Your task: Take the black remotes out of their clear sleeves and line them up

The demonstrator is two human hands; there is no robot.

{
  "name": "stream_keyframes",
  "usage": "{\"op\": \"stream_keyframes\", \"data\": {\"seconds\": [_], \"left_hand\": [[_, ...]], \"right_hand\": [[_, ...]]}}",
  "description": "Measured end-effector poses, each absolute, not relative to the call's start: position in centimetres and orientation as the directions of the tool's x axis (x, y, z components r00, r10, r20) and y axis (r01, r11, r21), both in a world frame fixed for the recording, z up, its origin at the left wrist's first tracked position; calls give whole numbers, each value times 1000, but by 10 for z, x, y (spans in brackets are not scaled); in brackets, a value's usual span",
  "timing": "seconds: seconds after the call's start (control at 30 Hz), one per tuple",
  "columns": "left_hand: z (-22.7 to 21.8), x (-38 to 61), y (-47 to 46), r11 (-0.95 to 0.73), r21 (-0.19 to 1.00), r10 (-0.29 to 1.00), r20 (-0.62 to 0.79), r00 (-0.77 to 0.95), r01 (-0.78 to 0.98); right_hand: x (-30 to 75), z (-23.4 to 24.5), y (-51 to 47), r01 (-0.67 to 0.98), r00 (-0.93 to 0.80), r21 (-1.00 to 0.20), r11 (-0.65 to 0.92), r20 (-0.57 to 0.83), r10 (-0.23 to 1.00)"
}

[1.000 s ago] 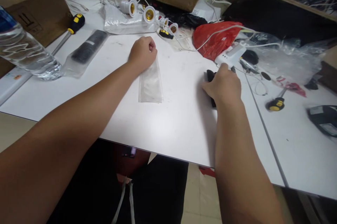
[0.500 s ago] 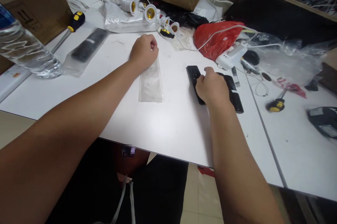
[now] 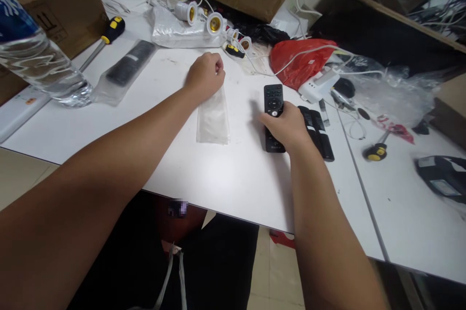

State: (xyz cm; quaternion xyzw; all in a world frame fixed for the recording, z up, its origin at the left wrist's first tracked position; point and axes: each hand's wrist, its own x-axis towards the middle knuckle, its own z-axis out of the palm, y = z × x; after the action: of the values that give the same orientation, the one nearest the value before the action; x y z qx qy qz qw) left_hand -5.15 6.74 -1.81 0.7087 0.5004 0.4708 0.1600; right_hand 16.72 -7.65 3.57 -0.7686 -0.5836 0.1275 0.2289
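A black remote control point(image 3: 274, 94) is gripped in my right hand point(image 3: 289, 128), thumb across its buttons, and it is lifted a little off the white table with its keys facing up. Two more black remotes point(image 3: 320, 132) lie side by side just right of that hand. My left hand point(image 3: 206, 74) is closed at the upper end of a clear plastic sleeve point(image 3: 213, 123), which lies flat and looks empty; the fingertips are hidden. Farther left, another remote point(image 3: 131, 63) lies inside a frosted plastic sleeve.
A water bottle point(image 3: 43, 64) and a screwdriver point(image 3: 113, 29) are at the left, by a cardboard box point(image 3: 65, 13). Lamp sockets point(image 3: 214, 24), a red bag point(image 3: 302, 60) and a power strip point(image 3: 318, 85) line the back. Another screwdriver point(image 3: 375, 152) lies right.
My right hand has picked up the remote from the table and turned it more upright in view. My left hand stays at the sleeve; the view has shifted slightly.
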Motion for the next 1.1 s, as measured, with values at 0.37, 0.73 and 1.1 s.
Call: {"op": "stream_keyframes", "data": {"seconds": [0.37, 0.73, 1.1], "left_hand": [[12, -28, 23, -623, 763, 776, 576, 256, 170], [16, -4, 5, -106, 974, 833, 198, 517, -201], [18, -8, 20, 241, 783, 921, 2, 391, -573]], "right_hand": [[134, 40, -83, 351, 114, -933, -76, -38, 993], [118, 51, -86, 527, 112, -848, -55, 5, 994], [18, -99, -313, 737, -163, -675, -12, -194, 967]]}}
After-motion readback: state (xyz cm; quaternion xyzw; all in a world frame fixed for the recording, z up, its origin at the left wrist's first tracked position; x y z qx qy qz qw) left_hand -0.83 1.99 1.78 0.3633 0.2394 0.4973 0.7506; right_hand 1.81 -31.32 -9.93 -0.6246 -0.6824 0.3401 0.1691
